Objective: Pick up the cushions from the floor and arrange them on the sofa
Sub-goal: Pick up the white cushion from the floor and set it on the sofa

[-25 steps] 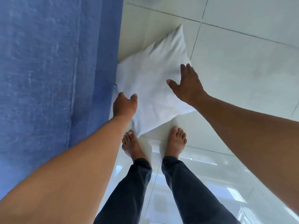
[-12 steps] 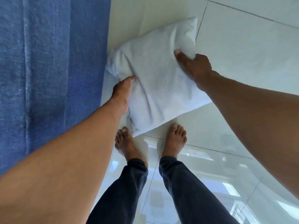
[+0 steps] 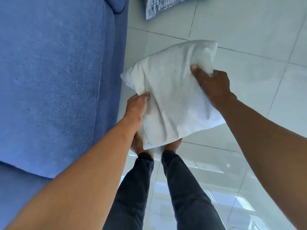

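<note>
Plain white fabric cushion (image 3: pixel 174 97) is gripped at opposite edges by left hand (image 3: pixel 135 107) and right hand (image 3: pixel 211 83), apparently off the pale tiled floor (image 3: pixel 249 39). Blue upholstered sofa (image 3: pixel 54 77) shows no cushions; patterned grey-blue cushion (image 3: pixel 159 7) remains on the floor.

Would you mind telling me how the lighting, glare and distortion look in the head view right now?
Head view: bright, even daylight; window glare on the glossy floor near the legs; wide-angle stretch swells both forearms at the edges; the white cushion, gripped by the left hand and right hand, looks sharp, as does the sofa; a patterned cushion is cropped at the top.
</note>
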